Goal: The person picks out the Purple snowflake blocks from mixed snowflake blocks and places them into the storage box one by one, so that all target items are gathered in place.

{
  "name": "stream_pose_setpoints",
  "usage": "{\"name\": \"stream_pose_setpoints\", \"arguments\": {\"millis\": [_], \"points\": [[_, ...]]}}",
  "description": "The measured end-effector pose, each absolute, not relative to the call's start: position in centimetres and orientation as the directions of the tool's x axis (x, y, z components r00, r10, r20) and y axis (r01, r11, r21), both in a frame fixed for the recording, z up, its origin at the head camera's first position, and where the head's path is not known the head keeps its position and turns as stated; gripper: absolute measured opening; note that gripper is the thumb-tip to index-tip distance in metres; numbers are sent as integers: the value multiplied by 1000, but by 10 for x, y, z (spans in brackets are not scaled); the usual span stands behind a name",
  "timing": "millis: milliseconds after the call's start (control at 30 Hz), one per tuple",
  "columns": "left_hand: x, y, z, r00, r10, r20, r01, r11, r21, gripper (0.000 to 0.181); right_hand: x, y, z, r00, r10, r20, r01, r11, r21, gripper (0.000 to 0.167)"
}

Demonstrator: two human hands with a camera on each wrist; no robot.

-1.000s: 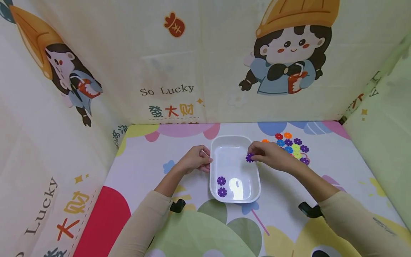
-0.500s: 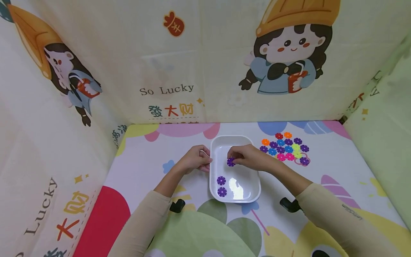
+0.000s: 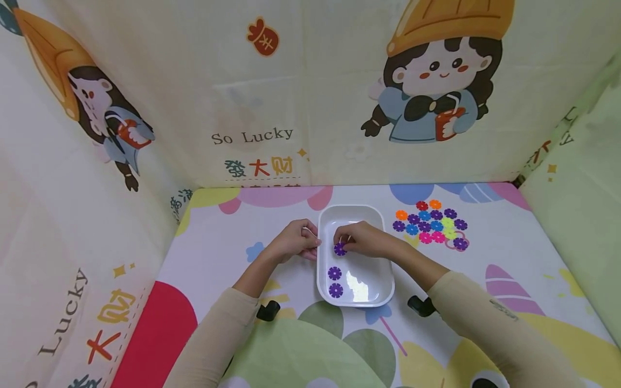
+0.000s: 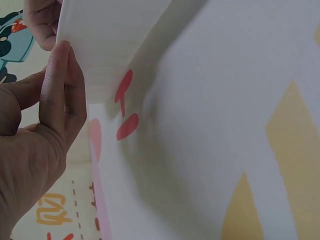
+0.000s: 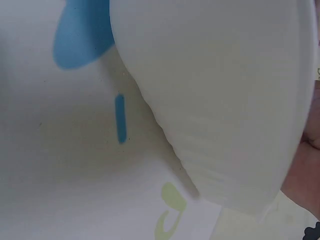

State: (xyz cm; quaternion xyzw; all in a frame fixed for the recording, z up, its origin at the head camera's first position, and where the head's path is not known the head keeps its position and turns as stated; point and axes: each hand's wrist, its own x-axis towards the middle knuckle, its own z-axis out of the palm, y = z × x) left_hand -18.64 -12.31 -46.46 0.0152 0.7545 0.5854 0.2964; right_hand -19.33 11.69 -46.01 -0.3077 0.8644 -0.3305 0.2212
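A white rectangular tray (image 3: 380, 293) stands on the table. My left hand (image 3: 296, 240) holds its left rim, the fingertips at the edge; in the left wrist view the fingers (image 4: 55, 95) meet the tray's outer wall (image 4: 107, 40). Reaching in over the right side, my right hand (image 3: 366, 240) pinches a purple flower-shaped plastic disc (image 3: 340, 249) in the tray's left part. Whether that disc touches the bottom I cannot tell. Below it lie two purple discs, one (image 3: 335, 273) above the other (image 3: 336, 290). Mostly tray wall (image 5: 215, 100) fills the right wrist view.
Right of the tray lies a loose group of flower-shaped discs: purple (image 3: 424, 226), blue (image 3: 411, 229), pink (image 3: 437, 236), yellow, orange (image 3: 401, 215) and red (image 3: 422, 205). A printed cloth (image 3: 213, 226) covers the table, with hanging cloth walls (image 3: 335, 161) at the back and sides.
My right hand has moved left from the tray's right rim, carrying the purple disc above the two lying discs. The left hand and tray have stayed in place.
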Motion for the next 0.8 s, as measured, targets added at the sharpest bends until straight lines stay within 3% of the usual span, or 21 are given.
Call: {"name": "stream_pose_setpoints", "arguments": {"millis": [467,800], "points": [[-185,-123,-465,-822,380,-424,-319,309,896,22,-192,105,-478,-705,-691,-159,-448,608,-655,15],[-184,-122,-461,-825,375,-424,-320,309,896,23,-190,101,-480,-736,-655,-172,-396,622,-675,9]]}}
